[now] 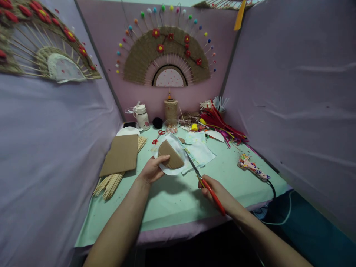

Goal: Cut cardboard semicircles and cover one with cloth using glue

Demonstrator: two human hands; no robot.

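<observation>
The left hand (pixel 152 170) clamps a cardboard semicircle (pixel 171 155) against white cloth (pixel 172 171); at the semicircle's four o'clock, the right hand (pixel 220 190) is wrapped round red-handled scissors (pixel 205 183).

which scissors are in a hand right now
The large scissors with long red handles, held in the right hand; the small red-handled scissors lie on the table, farther back.

The green-covered table (pixel 172 211) bears sticks (pixel 111 187), twine (pixel 171 109) and a glue gun (pixel 253 168)
</observation>
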